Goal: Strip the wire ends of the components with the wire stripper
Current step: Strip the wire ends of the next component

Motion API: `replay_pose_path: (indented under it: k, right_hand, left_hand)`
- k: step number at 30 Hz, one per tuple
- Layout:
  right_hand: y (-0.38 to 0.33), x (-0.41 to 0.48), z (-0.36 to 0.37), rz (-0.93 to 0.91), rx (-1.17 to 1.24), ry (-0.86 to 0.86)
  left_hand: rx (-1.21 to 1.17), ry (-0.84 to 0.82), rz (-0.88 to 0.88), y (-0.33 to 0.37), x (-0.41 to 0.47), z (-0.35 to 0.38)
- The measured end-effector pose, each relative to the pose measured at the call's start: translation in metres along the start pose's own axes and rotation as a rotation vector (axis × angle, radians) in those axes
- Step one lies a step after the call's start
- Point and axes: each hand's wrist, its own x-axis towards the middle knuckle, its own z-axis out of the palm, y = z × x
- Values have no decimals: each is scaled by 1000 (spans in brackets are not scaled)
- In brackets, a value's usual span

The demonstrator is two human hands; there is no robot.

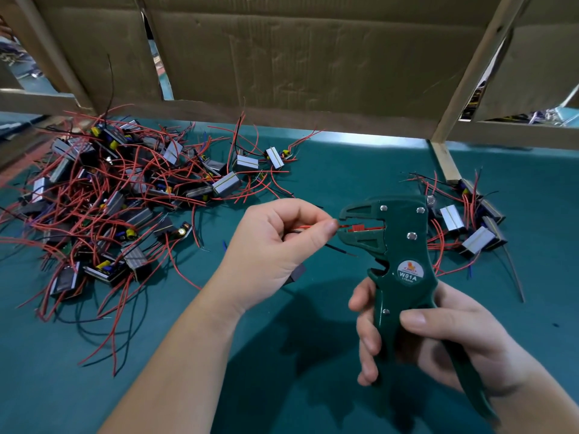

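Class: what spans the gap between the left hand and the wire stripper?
A red wire, pinched by the left hand, entering the wire stripper; head view.

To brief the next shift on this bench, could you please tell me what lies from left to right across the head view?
Large pile of components → left hand pinching a red wire → wire stripper → small pile of components.
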Motion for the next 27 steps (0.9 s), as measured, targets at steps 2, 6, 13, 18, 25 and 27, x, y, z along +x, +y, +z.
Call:
replay_pose_path:
  k: [2, 6, 13, 18, 25, 27]
  right_hand:
    - [24, -25, -25, -32, 85, -21]
    - [30, -35, -25, 21, 79, -31]
    - [32, -38, -24, 29, 111, -87]
    - [32, -39, -24, 44, 101, -88]
    - [36, -36, -21, 44, 97, -40]
    - [37, -34, -19, 43, 95, -20]
  left_hand:
    - [15, 2, 2, 1, 0, -1]
    - [41, -2, -1, 2, -1, -2]
    - [30, -32, -56, 4, -4, -4]
    - [66, -36, -68, 4, -3, -5]
    - [96, -50, -72, 3, -2, -8]
    - [116, -54, -67, 3, -2, -9]
